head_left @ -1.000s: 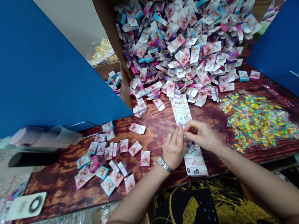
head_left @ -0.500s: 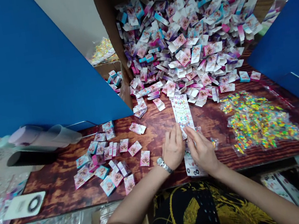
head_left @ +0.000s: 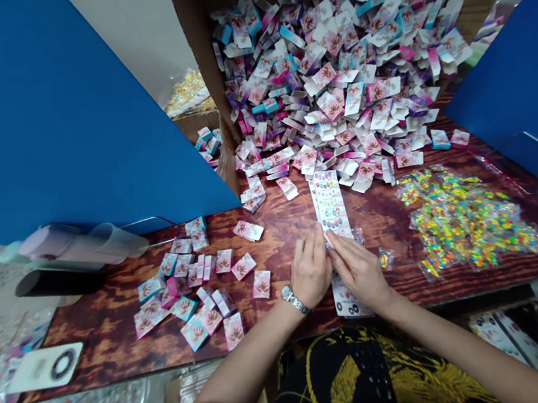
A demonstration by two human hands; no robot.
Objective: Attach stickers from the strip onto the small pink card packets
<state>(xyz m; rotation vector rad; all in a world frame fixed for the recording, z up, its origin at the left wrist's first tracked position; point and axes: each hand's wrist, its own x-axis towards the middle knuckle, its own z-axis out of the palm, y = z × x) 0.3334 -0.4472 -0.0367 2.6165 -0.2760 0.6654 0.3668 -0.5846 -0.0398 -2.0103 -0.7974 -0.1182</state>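
Observation:
My left hand (head_left: 310, 266) and my right hand (head_left: 357, 266) meet at the fingertips over a stack of long printed paper leaflets (head_left: 330, 199). Both are closed, pinching a small piece of folded paper, a leaflet by its look, mostly hidden by the fingers. A silver watch is on my left wrist. Just right of my right hand lies a small clear bag of coloured beads (head_left: 385, 258). Part of another small packet (head_left: 358, 235) shows beside the leaflets.
A cardboard box (head_left: 197, 44) on its side spills many small open cartons (head_left: 330, 108). Closed small cartons (head_left: 193, 273) lie at left, bagged colourful beads (head_left: 468, 215) at right. A phone (head_left: 46, 368) rests at the left table edge near plastic cups (head_left: 113, 241). Blue panels (head_left: 50, 126) flank the table.
My hands have drawn closer together; the right fingertips have shifted slightly left and down against the left ones. The white paper between them shows less than before.

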